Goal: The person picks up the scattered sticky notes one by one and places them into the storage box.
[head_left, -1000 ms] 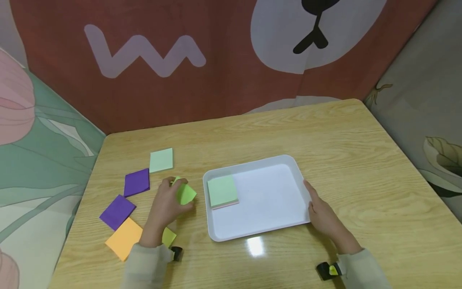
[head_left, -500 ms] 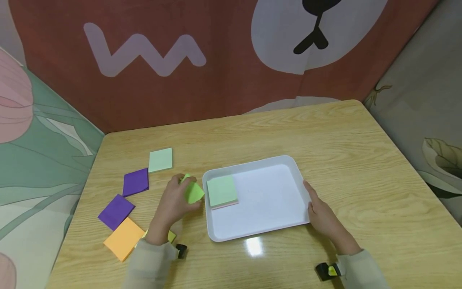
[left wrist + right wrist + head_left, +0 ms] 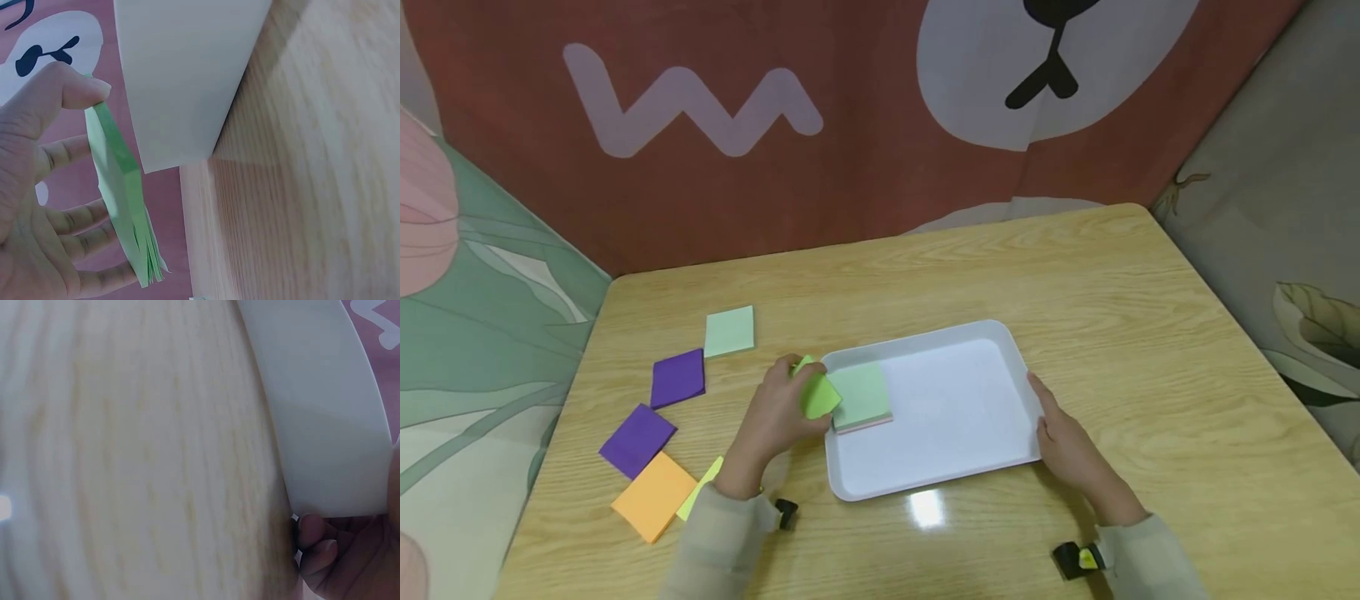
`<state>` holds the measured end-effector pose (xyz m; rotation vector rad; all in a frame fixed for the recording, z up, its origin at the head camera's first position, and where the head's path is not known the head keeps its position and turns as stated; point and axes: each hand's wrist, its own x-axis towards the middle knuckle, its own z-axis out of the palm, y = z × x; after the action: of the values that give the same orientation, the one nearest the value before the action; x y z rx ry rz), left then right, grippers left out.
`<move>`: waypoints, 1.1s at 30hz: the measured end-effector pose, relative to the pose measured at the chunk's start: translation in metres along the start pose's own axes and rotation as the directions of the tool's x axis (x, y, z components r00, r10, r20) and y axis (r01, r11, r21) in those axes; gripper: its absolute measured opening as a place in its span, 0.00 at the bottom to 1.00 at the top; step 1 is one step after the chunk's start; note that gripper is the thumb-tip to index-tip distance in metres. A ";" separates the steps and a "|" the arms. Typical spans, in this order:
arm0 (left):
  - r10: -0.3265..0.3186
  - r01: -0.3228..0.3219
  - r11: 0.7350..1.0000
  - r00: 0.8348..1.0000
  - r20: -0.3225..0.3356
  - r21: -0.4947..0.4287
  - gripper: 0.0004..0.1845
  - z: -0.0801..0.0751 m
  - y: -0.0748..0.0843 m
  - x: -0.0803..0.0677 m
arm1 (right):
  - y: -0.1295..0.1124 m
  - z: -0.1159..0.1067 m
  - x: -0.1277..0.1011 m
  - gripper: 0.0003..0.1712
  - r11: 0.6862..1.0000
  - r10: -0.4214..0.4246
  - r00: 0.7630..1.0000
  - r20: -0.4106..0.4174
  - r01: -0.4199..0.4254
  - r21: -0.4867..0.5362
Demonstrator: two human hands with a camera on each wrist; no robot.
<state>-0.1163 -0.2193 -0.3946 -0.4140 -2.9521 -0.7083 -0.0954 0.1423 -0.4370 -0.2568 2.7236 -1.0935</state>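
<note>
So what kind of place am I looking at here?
Probably a small staged tabletop booth, not a real office: a wooden table hemmed in by a cartoon bear cloth and leaf-print drapes, with a white tray and loose sticky-note pads.

Under the left hand [image 3: 775, 417], part of the bright green pad [image 3: 818, 393] is covered, and that pad in turn hides a corner of the pale green stack [image 3: 861, 395] in the white tray [image 3: 925, 483]. Left of the tray, a yellow-green note [image 3: 700, 487] shows only a sliver beside the sleeve. The right wrist view is blurred, with the right hand [image 3: 340, 556] cut off at the picture's corner.
</note>
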 end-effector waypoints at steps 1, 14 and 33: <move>-0.002 0.002 1.000 1.000 0.004 0.004 0.30 0.000 0.000 0.000 | 0.000 0.000 0.000 0.32 1.000 -0.002 1.000 -0.001 0.002 0.001; 0.011 -0.014 0.999 0.997 0.072 0.040 0.31 0.002 0.013 0.011 | 0.001 0.001 0.002 0.32 1.000 -0.019 1.000 -0.004 0.019 -0.013; 0.097 -0.101 0.994 0.990 0.106 0.038 0.31 0.009 0.026 0.018 | 0.001 0.002 0.002 0.32 1.000 -0.003 1.000 0.006 0.003 -0.005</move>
<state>-0.1267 -0.1887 -0.3889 -0.6069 -3.0117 -0.6283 -0.0966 0.1414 -0.4388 -0.2649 2.7217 -1.0844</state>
